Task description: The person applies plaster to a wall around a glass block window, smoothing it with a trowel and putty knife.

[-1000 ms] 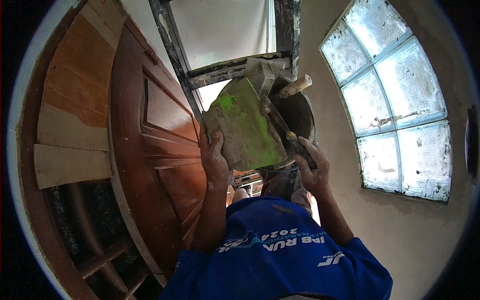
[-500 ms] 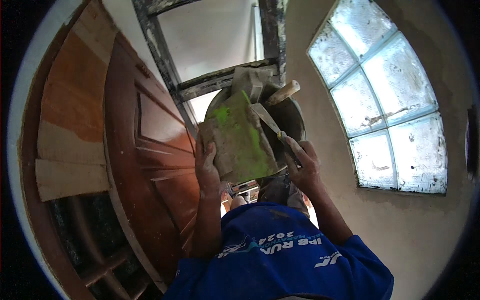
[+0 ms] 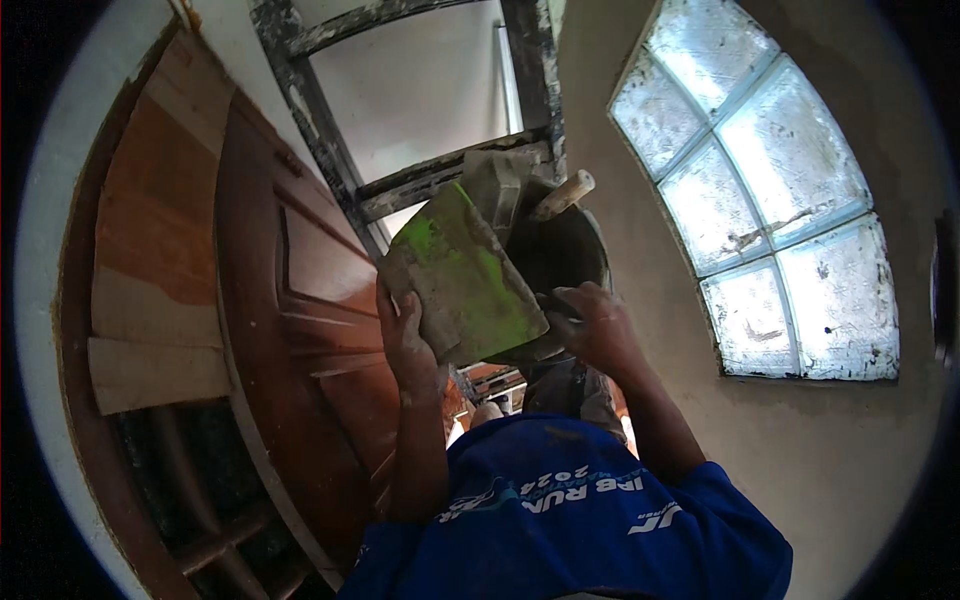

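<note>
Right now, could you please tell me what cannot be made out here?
In the head view:
Far fingers of the left hand: hidden behind the green-smeared board.
Most of the tool: covered by the right hand.
Contents of the bucket: too dark, partly behind the board.
Top of the black frame: cut off by the upper edge.

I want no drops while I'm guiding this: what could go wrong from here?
The left hand seems to grip the green board by one side, so it might tip.
The right hand sits close to the board's edge and could bump it.
The wooden handle juts past the rim of the bucket and might get knocked.
</note>
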A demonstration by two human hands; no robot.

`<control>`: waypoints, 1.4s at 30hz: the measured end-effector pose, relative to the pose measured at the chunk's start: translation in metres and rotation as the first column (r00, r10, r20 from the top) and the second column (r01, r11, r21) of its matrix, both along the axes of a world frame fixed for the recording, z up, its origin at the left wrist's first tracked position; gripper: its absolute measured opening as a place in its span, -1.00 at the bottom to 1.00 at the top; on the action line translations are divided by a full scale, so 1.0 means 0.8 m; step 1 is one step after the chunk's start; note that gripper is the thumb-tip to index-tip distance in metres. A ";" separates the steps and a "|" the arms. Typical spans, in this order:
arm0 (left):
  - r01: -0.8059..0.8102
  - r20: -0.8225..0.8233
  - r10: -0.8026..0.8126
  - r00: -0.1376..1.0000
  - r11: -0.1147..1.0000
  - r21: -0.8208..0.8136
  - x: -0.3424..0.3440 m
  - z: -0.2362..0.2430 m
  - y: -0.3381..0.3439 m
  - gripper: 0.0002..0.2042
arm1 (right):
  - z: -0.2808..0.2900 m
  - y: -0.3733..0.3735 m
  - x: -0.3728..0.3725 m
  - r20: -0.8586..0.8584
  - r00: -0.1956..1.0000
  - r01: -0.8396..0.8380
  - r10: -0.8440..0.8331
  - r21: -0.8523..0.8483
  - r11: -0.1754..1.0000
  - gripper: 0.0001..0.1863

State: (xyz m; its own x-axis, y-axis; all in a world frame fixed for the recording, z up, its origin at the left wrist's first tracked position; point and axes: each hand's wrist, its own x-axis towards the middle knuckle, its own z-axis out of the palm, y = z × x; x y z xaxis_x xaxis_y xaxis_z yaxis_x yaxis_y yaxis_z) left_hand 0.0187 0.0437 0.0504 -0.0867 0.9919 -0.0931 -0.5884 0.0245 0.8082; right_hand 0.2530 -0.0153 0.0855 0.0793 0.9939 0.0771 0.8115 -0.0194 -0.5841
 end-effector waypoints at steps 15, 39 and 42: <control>-0.183 -0.323 0.197 0.926 0.980 0.074 -0.010 -0.006 0.001 -0.37 | 0.062 -0.056 0.004 -0.054 0.992 -0.097 0.110 0.211 0.973 -0.61; 0.281 -0.344 -0.274 0.898 0.959 -0.029 -0.041 0.004 0.005 -0.35 | 0.046 -0.042 0.009 -0.207 0.971 0.156 -0.121 0.158 0.975 -0.68; 0.244 -0.362 -0.244 0.900 0.969 -0.046 -0.042 0.004 0.007 -0.34 | 0.041 -0.050 0.022 -0.335 0.926 0.212 -0.173 0.082 0.974 -0.68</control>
